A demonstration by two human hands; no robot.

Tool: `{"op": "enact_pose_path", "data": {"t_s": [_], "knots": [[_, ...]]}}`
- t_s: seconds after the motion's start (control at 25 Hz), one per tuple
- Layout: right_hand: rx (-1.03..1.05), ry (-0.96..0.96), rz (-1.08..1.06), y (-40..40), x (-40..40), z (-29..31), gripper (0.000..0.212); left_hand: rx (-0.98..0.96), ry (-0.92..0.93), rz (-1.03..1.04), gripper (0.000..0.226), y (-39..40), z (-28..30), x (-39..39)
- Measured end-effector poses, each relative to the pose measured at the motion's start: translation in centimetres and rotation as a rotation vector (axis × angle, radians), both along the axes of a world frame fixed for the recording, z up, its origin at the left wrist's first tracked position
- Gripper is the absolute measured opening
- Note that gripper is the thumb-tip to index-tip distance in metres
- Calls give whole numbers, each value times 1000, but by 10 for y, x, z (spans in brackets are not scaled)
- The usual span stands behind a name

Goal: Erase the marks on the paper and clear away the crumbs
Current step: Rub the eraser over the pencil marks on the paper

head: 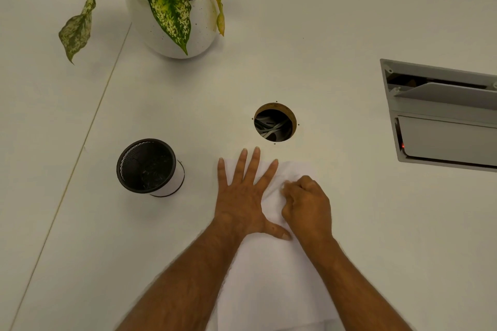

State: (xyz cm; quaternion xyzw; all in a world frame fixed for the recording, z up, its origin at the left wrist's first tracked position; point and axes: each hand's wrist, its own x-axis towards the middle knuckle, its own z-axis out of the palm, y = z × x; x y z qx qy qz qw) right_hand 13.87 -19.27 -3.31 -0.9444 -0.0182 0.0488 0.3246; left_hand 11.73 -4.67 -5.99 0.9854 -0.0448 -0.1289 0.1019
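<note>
A white sheet of paper (271, 277) lies on the white table in front of me, running from the bottom edge up toward the middle. My left hand (243, 196) presses flat on its upper left part, fingers spread. My right hand (306, 204) is curled into a fist on the paper's upper right part, fingertips pinched down against the sheet. Whatever it holds is hidden inside the fingers; I cannot make out an eraser. No marks or crumbs are clear on the paper.
A black mesh cup (148, 166) stands left of my hands. A round cable hole (274, 122) opens just beyond the paper. A potted plant (172, 5) stands at the back left. A grey socket box (443, 115) with an open flap is set into the table at right.
</note>
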Motion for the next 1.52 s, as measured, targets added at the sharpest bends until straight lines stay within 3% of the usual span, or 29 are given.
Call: {"op": "enact_pose_path", "data": {"t_s": [0.08,0.24,0.56,0.76,0.92,1.12,1.52], "knots": [[20,92,-103,-10,-5,-5,22,0,7,-7,146,-1,1,0],[-29,20,-45,-7,-9,-2,21,-12,10,-19,148,3,3,0],[180,176,-190,-12,-19,-2,24,14,-49,-97,112,8,-7,4],[12,-67,39,-15,-27,1,9,24,70,-60,107,-1,0,10],[101,45,-39,-8,-32,2,23,30,104,-45,112,-2,-1,14],[-159,-136,162,3,5,5,8,16,80,-41,112,-1,-3,14],[-143,-69,183,-16,-34,4,13,39,87,-44,116,-1,-2,15]]}}
